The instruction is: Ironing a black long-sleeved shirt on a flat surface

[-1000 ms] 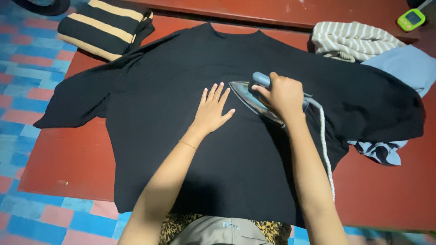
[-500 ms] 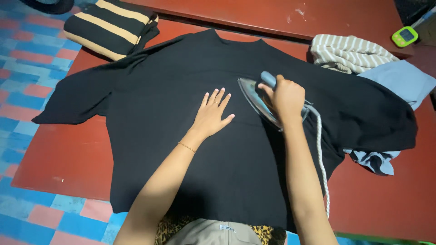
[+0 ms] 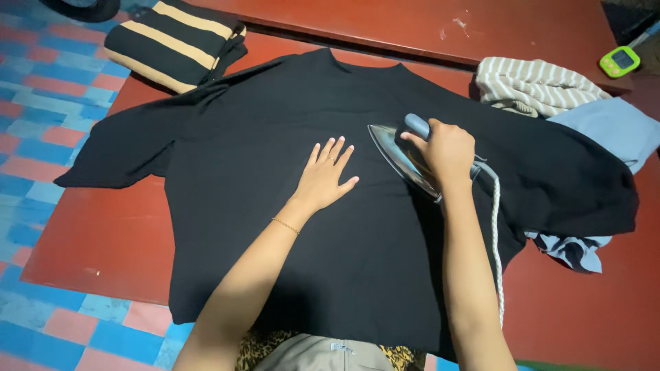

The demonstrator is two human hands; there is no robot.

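Observation:
A black long-sleeved shirt [image 3: 261, 137] lies spread flat on a low red surface [image 3: 103, 240]. My left hand [image 3: 324, 176] rests palm down on the shirt's middle, fingers spread, a thin bracelet on the wrist. My right hand [image 3: 447, 151] grips the blue-grey handle of a metal clothes iron [image 3: 402, 154], which sits on the shirt just right of my left hand, its tip pointing up-left. A white braided cord [image 3: 496, 233] runs from the iron down along my right forearm.
A folded black garment with tan stripes [image 3: 172, 41] lies at the top left. A beige striped cloth [image 3: 533, 86] and a light blue cloth [image 3: 605, 127] sit at the right. A small green device [image 3: 621, 62] is at the top right. Blue and pink tiles [image 3: 41, 110] border the left.
My right hand has slid the iron a little to the right and up across the shirt. My left hand stays flat on the fabric.

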